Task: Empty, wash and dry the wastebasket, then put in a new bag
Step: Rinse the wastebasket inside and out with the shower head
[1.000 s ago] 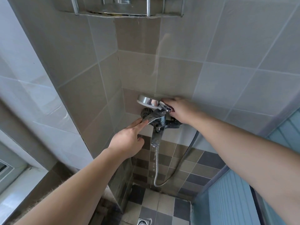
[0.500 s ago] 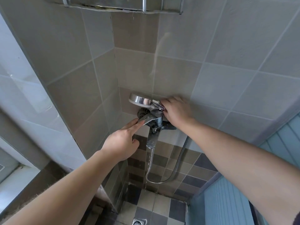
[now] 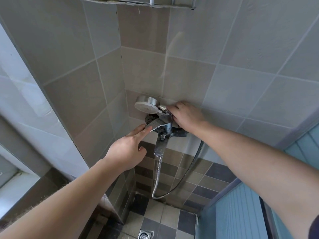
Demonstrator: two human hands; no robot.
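No wastebasket is in view. A chrome mixer tap is mounted in the tiled shower corner. My left hand touches the tip of the tap's lever with straight index and middle fingers. Just above the tap is a round shower head, its white face turned towards me. My right hand grips the shower head's handle beside the wall. A thin stream of water falls from the spout.
A metal hose loops down from the tap to the checked floor, where a drain lies. A wire shelf hangs overhead. Blue ribbed panels stand at the right, and a light wall and ledge at the left.
The shower head has turned so its white face shows. My left fingers have stayed on the lever. My right hand still holds the handle.
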